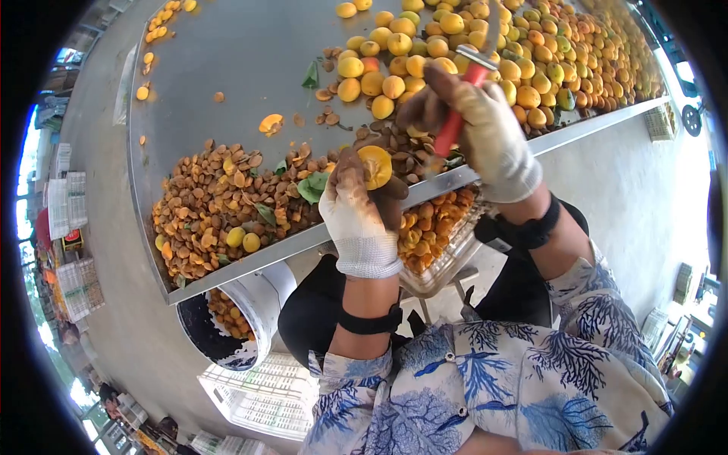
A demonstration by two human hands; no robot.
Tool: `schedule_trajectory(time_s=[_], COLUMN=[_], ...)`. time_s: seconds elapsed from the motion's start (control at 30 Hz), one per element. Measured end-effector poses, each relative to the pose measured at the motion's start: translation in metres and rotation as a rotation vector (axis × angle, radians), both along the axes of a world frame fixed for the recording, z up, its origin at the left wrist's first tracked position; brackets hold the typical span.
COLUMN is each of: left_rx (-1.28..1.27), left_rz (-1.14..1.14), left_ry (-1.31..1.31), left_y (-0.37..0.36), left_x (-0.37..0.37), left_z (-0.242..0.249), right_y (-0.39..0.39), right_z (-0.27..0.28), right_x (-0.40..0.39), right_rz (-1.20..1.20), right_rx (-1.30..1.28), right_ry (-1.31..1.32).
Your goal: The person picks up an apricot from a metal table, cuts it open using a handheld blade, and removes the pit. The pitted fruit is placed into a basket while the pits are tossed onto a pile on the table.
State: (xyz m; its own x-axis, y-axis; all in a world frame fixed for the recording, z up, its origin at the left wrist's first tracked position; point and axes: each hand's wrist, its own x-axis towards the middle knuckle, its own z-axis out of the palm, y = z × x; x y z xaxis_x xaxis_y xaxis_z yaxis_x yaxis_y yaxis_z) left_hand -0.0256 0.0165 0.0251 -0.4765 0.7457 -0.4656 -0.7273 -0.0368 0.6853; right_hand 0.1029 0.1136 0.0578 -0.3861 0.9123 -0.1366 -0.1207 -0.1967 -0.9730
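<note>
My left hand (362, 208), in a white glove with stained brown fingers, holds a cut apricot half (375, 167) with its inner side facing up, above the near edge of the metal table (258, 83). Higher and to the right, my right hand (474, 125), gloved the same way, grips a red-handled peeler-like tool (462, 106) whose metal end points up. Beneath and left of my left hand lies a heap of brown pits (220, 197) with green leaves. Whole apricots (394, 68) are piled beyond my hands.
Below the table edge, a crate of orange apricot halves (432, 231) stands between my knees. A white bucket (265, 303) with fruit pieces is to its left, above a white plastic crate (265, 394). The table's raised metal rim (288, 246) runs in front of me.
</note>
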Motion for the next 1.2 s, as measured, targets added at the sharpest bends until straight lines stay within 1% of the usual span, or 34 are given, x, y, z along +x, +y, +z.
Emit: schedule_trajectory(time_s=[0.03,0.07,0.13,0.17,0.2,0.27,0.3,0.33,0.37,0.4,0.5,0.53,0.6,0.67,0.73,0.8,0.87,0.9,0.93,0.97,1.0,1.03,1.07,1.13,1.17,1.2], left_rx=[0.023,0.023,-0.052,-0.114,-0.115,-0.034,-0.033,-0.020,-0.009,-0.008,-0.017,-0.014,-0.011,0.053,0.101,0.147,0.150,0.149,0.138,0.128,0.127,0.165,0.203,0.168,0.143,0.144], left_rz=[-0.056,-0.046,-0.180,-0.174,-0.178,-0.030,-0.029,-0.081,-0.134,-0.135,-0.087,-0.044,0.002,-0.017,0.006,0.023,0.196,0.199,0.139,0.077,0.075,0.108,0.142,0.122,0.109,0.107], left_ry=[0.054,0.057,0.077,0.073,0.073,-0.032,-0.033,0.014,0.060,0.060,0.117,0.100,0.082,0.158,0.190,0.222,0.199,0.200,0.200,0.198,0.197,0.235,0.273,0.254,0.233,0.232], left_y=[-0.005,-0.008,-0.010,-0.009,-0.007,-0.003,-0.006,-0.011,-0.013,-0.011,-0.005,-0.004,-0.004,-0.008,-0.010,-0.009,-0.004,-0.006,-0.008,-0.010,-0.009,-0.007,-0.007,-0.012,-0.012,-0.011], left_x=[-0.006,-0.008,-0.010,-0.009,-0.007,-0.004,-0.005,-0.008,-0.010,-0.008,-0.003,-0.001,-0.001,-0.003,-0.002,0.001,0.002,0.000,-0.003,-0.004,-0.003,0.000,0.002,0.005,0.006,0.005], left_z=[-0.006,-0.005,-0.001,-0.001,-0.001,-0.004,-0.005,-0.005,-0.006,-0.005,0.004,0.008,0.009,0.004,0.003,-0.002,-0.010,-0.009,-0.008,-0.008,-0.009,-0.012,-0.014,-0.020,-0.021,-0.021], right_y=[-0.004,-0.005,-0.012,-0.013,-0.015,-0.015,-0.015,-0.016,-0.019,-0.020,-0.027,-0.029,-0.031,-0.036,-0.040,-0.039,-0.039,-0.036,-0.033,-0.030,-0.028,-0.029,-0.028,-0.027,-0.031,-0.031], right_z=[0.017,0.012,0.007,0.006,0.006,0.008,0.012,0.015,0.013,0.014,0.015,0.012,0.008,0.006,0.008,0.006,0.011,0.012,0.013,0.013,0.013,0.010,0.007,-0.002,-0.008,-0.011], right_x=[-0.001,-0.004,-0.007,-0.009,-0.012,-0.012,-0.012,-0.011,-0.010,-0.012,-0.018,-0.019,-0.020,-0.022,-0.026,-0.029,-0.032,-0.029,-0.026,-0.023,-0.021,-0.024,-0.022,-0.019,-0.024,-0.025], right_rz=[-0.002,-0.034,-0.053,-0.055,-0.067,-0.076,-0.073,-0.069,-0.100,-0.101,-0.133,-0.133,-0.089,-0.086,-0.133,-0.127,-0.131,-0.074,-0.072,-0.019,0.034,-0.010,-0.011,-0.007,-0.110,-0.111], right_rx=[0.051,0.143,0.100,0.100,0.110,0.121,0.223,0.324,0.341,0.342,0.052,0.051,0.264,0.286,0.138,0.142,-0.239,-0.197,-0.199,-0.230,-0.260,-0.260,-0.263,-0.551,-0.583,-0.581], right_ry=[-0.090,0.001,0.122,0.123,0.072,0.017,-0.066,-0.149,-0.150,-0.150,-0.078,-0.076,-0.147,-0.150,-0.226,-0.240,-0.066,-0.107,-0.108,-0.106,-0.103,-0.042,-0.041,0.046,0.045,0.044])
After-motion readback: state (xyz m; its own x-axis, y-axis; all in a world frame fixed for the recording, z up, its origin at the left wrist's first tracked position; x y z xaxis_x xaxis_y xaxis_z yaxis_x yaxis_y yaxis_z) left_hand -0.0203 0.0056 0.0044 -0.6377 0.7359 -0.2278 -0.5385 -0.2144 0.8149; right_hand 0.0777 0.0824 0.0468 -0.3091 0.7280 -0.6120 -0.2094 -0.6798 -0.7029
